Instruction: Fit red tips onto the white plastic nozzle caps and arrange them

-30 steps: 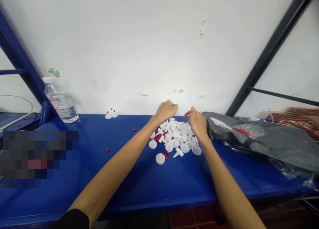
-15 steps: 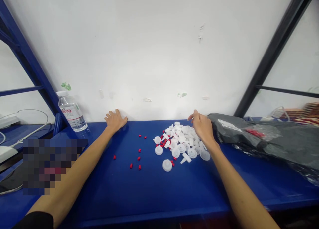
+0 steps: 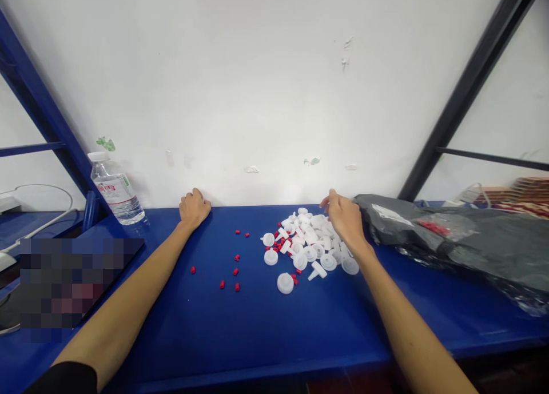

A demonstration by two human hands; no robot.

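My left hand (image 3: 194, 209) rests at the back edge of the blue table, its fingers curled into a loose fist with nothing visible in it. Over the right rear of a heap of white plastic caps (image 3: 309, 254) is my right hand (image 3: 344, 215), fingers loosely bent and apart, with no object visible in them. Some caps are round with a nozzle; T-shaped white pieces (image 3: 318, 270) lie among them. Small red caps (image 3: 281, 242) show within the heap, and several loose red caps (image 3: 235, 271) are scattered on the table between my arms.
A water bottle (image 3: 115, 191) stands at the left rear. On the right lies a dark grey plastic bag (image 3: 463, 239) with a clear packet of red pieces (image 3: 441, 228) on it. A white wall (image 3: 257, 96) closes off the back, and metal posts rise at both sides.
My left hand has gone from spread fingers to a loose fist at nearly the same spot. The right hand stays by the heap; the view has shifted slightly.
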